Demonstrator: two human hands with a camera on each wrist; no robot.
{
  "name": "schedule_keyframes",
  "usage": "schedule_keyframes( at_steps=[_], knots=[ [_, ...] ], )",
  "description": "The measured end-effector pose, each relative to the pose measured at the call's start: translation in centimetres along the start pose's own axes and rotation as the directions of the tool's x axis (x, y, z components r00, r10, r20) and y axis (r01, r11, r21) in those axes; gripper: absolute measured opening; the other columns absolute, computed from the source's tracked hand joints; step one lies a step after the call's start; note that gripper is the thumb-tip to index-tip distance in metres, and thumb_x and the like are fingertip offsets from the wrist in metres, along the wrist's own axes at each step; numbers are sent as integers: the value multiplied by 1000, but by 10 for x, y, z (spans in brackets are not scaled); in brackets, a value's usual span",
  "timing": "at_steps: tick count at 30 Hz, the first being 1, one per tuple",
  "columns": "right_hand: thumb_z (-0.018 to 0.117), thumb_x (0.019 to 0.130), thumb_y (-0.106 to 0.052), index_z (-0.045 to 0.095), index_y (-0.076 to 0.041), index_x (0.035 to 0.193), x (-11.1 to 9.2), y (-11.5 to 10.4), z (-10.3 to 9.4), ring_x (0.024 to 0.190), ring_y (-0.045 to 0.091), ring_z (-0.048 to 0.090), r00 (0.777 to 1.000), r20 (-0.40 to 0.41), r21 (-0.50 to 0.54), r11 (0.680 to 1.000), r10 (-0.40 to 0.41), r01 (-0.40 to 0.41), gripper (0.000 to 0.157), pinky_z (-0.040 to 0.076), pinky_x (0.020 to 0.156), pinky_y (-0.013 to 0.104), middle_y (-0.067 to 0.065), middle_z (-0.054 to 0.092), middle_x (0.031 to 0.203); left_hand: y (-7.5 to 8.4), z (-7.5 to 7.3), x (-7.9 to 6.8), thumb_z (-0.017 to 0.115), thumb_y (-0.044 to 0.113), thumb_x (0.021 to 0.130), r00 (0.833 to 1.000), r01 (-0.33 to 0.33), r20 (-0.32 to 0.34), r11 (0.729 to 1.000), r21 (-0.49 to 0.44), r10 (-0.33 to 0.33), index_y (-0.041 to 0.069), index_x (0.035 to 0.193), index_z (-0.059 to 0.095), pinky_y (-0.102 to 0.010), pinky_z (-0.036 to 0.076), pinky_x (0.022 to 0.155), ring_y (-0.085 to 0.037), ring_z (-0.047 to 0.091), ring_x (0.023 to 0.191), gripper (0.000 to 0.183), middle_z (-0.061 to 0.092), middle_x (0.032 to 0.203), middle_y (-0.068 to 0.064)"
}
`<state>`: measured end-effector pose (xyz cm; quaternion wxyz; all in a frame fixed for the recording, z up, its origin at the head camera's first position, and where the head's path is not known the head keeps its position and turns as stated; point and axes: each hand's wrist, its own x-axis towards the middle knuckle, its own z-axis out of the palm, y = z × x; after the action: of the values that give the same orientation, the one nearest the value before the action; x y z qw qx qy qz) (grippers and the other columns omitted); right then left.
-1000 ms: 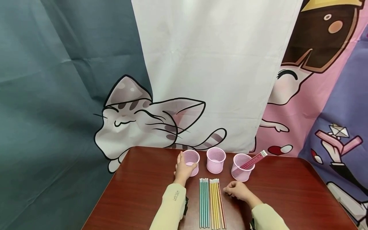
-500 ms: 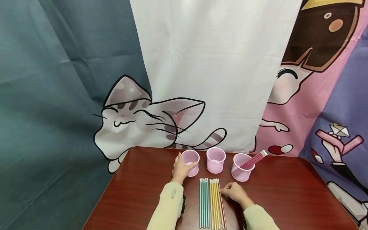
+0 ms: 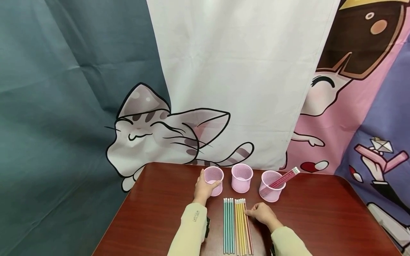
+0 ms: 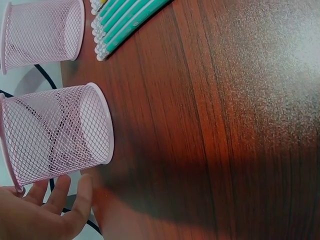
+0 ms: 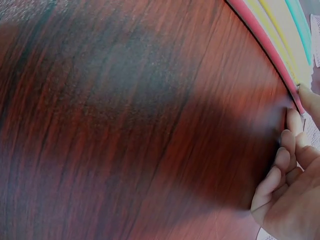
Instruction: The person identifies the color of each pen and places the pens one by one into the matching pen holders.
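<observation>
My left hand (image 3: 203, 188) holds the leftmost pink mesh pencil cup (image 3: 215, 175) by its side, the thumb over the near rim. In the left wrist view, fingers (image 4: 61, 192) lie along the wall of this cup (image 4: 60, 135). My right hand (image 3: 263, 213) pinches the red pencil (image 3: 249, 233) near its eraser end, between thumb and forefinger. The right wrist view shows that red pencil (image 5: 270, 47) with the other fingers curled below it. Beside it on the table lie several yellow pencils (image 3: 241, 229), then several green pencils (image 3: 229, 227), erasers pointing away from me.
A second pink mesh cup (image 3: 241, 185) stands upright in the middle. The rightmost pink mesh cup (image 3: 268, 193) holds several dark pink pencils (image 3: 284, 177) leaning right. All stand on a reddish-brown table (image 3: 160, 213), with a printed cloth backdrop (image 3: 237, 71) behind its far edge.
My right hand has moved left from beside the pencil row and has taken the red pencil's eraser end between thumb and forefinger. My left hand stays at the left cup.
</observation>
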<state>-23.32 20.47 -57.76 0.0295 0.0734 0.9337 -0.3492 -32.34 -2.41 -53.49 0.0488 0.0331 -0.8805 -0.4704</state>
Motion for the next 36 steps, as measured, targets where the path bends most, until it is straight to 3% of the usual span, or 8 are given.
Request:
schedule_keyframes(
  at_steps=[11, 20, 36],
  knots=[
    [74, 73, -27, 54, -10, 60, -1, 1, 0, 57, 13, 43, 1000, -1, 22, 1000, 1, -1, 29, 35, 53, 28, -4, 48, 57, 6, -1, -2, 80, 33, 70, 999, 24, 34, 1000, -7, -23, 6, 144, 28, -55, 39, 90, -43, 43, 116, 94, 43, 133, -24],
    [75, 70, -28, 51, -11, 57, -2, 2, 3, 53, 13, 44, 998, -36, -78, 995, -58, 56, 32, 38, 53, 29, -5, 47, 54, 7, -3, -2, 79, 34, 71, 999, 23, 49, 1000, -8, -23, 5, 144, 26, -56, 38, 90, -44, 42, 117, 95, 41, 133, -24],
    [71, 69, -21, 51, -11, 55, -5, 0, 1, 53, 13, 43, 995, -62, -75, 994, -81, 76, 27, 39, 52, 31, -5, 47, 53, 8, -4, -5, 79, 33, 72, 998, 38, 52, 999, -13, -37, 7, 145, 25, -58, 38, 88, -43, 42, 117, 94, 40, 134, -24]
  ],
)
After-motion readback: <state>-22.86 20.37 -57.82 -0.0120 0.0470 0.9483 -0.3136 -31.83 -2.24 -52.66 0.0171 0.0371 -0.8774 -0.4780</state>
